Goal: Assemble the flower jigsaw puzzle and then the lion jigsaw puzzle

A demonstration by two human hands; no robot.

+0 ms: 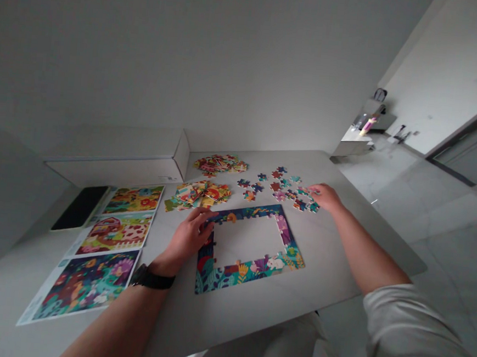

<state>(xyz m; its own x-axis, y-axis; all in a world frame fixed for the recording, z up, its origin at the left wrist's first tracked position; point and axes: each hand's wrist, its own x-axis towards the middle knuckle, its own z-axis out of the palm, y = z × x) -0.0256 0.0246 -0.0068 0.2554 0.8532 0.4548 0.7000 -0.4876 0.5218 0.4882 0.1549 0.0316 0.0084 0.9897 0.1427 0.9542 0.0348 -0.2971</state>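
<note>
A rectangular jigsaw border (pixel 239 275), dark blue with leaves and flowers, lies joined on the table around a bare middle. My left hand (pixel 191 232) rests at its upper left corner, fingers bent but apart, touching the edge and gripping nothing. Out to the right, my right hand (pixel 325 196) reaches to a spread of loose puzzle pieces (pixel 290 194), thumb and fingers drawn together at a puzzle piece on the far side. The fingertips partly hide that piece. More loose pieces (pixel 248 196) lie just above the border.
Two heaps of puzzle pieces, yellowish (pixel 198 193) and reddish (pixel 221 164), sit behind the border. At left are a printed picture sheet (pixel 85 282) and a black phone-like slab (pixel 80 208). A white box (pixel 140 165) stands against the wall.
</note>
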